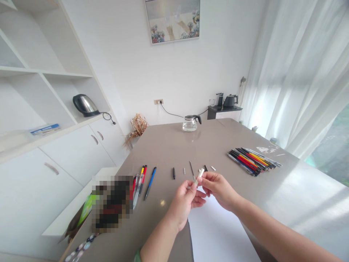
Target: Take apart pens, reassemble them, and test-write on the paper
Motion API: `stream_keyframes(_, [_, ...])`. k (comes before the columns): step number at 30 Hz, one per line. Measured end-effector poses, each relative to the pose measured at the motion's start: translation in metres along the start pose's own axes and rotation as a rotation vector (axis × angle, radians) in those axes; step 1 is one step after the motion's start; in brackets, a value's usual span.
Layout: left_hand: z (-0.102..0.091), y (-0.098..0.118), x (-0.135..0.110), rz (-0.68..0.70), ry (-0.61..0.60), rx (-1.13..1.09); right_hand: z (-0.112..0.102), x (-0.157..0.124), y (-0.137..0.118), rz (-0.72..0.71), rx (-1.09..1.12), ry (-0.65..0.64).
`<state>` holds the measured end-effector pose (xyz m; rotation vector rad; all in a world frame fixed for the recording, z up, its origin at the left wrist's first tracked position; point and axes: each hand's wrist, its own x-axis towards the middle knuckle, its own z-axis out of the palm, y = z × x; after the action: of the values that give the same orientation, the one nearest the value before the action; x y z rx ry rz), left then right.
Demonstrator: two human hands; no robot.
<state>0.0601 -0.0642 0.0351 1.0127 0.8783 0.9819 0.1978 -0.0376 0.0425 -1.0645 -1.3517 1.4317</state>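
Note:
My left hand (185,200) and my right hand (218,185) meet above the table, fingertips pinched on a short white tube-like piece (201,172), perhaps a pen barrel. Its lower end is hidden by my fingers. Just beyond the hands lie loose pen parts: a black tapered grip (173,173), a small spring-like piece (184,170), a thin dark refill (192,169), a short black piece (206,168) and a small white piece (213,168). A white sheet of paper (218,229) lies beneath my hands and forearms.
Left of the hands are a blue pen (150,183), several more pens (141,181) and a blurred-out patch. A pile of pens (253,161) lies at the right. A glass pot (190,123) stands at the far edge of the brown table (163,145).

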Motion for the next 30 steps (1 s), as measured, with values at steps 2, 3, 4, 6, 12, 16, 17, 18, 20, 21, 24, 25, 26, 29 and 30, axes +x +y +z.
stream_keyframes(2, [0.001, 0.0, 0.0, 0.009, -0.009, 0.123, -0.004, 0.003, 0.003, 0.01, 0.039, 0.025])
stream_keyframes(3, [0.001, 0.0, -0.001, 0.028, -0.01, 0.198, -0.01, 0.005, 0.004, 0.011, 0.036, 0.049])
stream_keyframes(4, [0.001, -0.001, -0.002, 0.063, -0.014, 0.285, -0.017, 0.009, 0.005, 0.008, 0.02, 0.081])
stream_keyframes(6, [0.001, -0.002, -0.005, 0.177, -0.059, 0.492, -0.036, 0.016, 0.006, -0.01, -0.054, 0.175])
stream_keyframes(12, [-0.005, -0.013, -0.015, 0.33, -0.369, 0.974, -0.105, 0.039, 0.017, 0.055, -0.742, 0.454])
stream_keyframes(16, [-0.007, -0.017, -0.013, 0.299, -0.434, 1.133, -0.126, 0.05, 0.031, 0.094, -1.139, 0.517])
stream_keyframes(17, [-0.006, -0.016, -0.011, 0.274, -0.452, 1.185, -0.127, 0.053, 0.034, 0.099, -1.16, 0.524])
stream_keyframes(18, [-0.006, -0.015, -0.01, 0.245, -0.472, 1.235, -0.127, 0.055, 0.038, 0.101, -1.169, 0.53])
stream_keyframes(20, [-0.005, -0.012, -0.009, 0.194, -0.509, 1.315, -0.125, 0.059, 0.043, 0.103, -1.198, 0.535])
stream_keyframes(21, [-0.004, -0.01, -0.009, 0.18, -0.519, 1.338, -0.124, 0.06, 0.045, 0.103, -1.21, 0.535])
stream_keyframes(24, [-0.004, -0.009, -0.009, 0.175, -0.525, 1.363, -0.123, 0.061, 0.048, 0.101, -1.235, 0.527])
stream_keyframes(25, [-0.004, -0.009, -0.009, 0.176, -0.525, 1.367, -0.123, 0.061, 0.048, 0.099, -1.24, 0.522])
stream_keyframes(26, [-0.003, -0.01, -0.009, 0.18, -0.523, 1.372, -0.124, 0.06, 0.048, 0.098, -1.243, 0.517])
stream_keyframes(29, [-0.003, -0.012, -0.008, 0.19, -0.522, 1.382, -0.126, 0.059, 0.045, 0.103, -1.246, 0.505])
stream_keyframes(30, [-0.003, -0.012, -0.008, 0.192, -0.522, 1.384, -0.127, 0.059, 0.044, 0.106, -1.247, 0.502])
